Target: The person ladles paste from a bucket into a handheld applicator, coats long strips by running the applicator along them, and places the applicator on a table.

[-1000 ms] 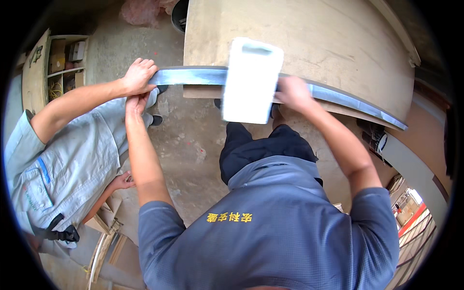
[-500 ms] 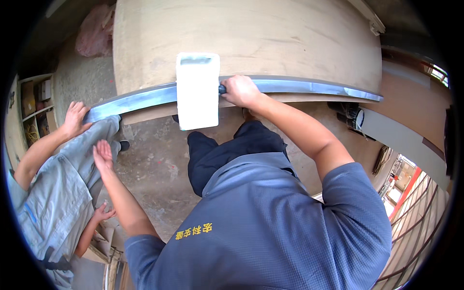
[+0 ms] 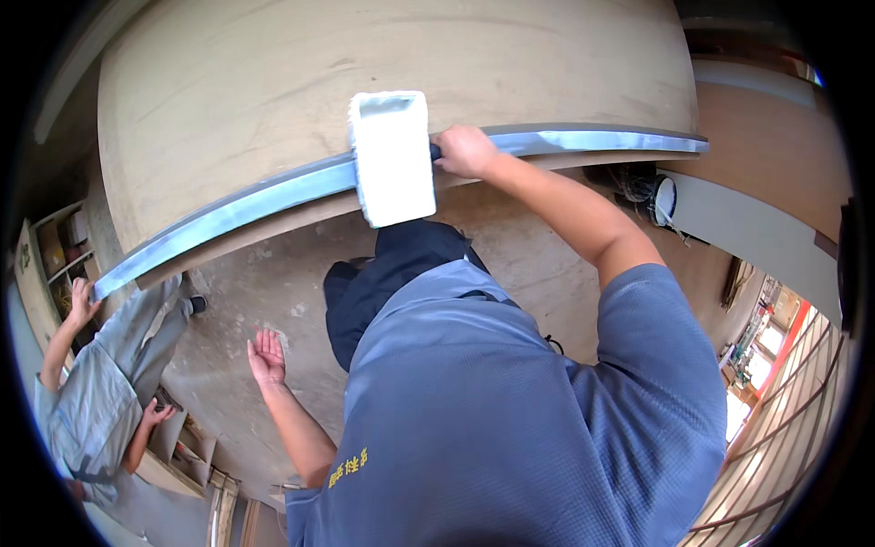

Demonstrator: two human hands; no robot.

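My right hand [image 3: 467, 151] is closed on the dark handle of a white, block-shaped tool [image 3: 397, 169] with fuzzy edges and a recess at its far end. The tool lies across a long bluish strip [image 3: 264, 193], which runs along the near edge of a large beige board [image 3: 264, 73]. Lower left, well apart from the strip, my left hand [image 3: 267, 357] hangs over the floor with palm up and fingers stretched out, holding nothing.
At the left, a co-worker in grey clothes [image 3: 100, 392] has one hand [image 3: 84, 305] at the strip's left end. A shelf unit [image 3: 64, 246] stands behind. At the right are a white-rimmed bucket [image 3: 665, 200], a brown panel [image 3: 766, 128] and a barred opening [image 3: 784, 428].
My view has shifted; the strip's left end now sits farther left and lower. My left hand appears farther right and lower, away from the co-worker. My right hand keeps the tool on the strip.
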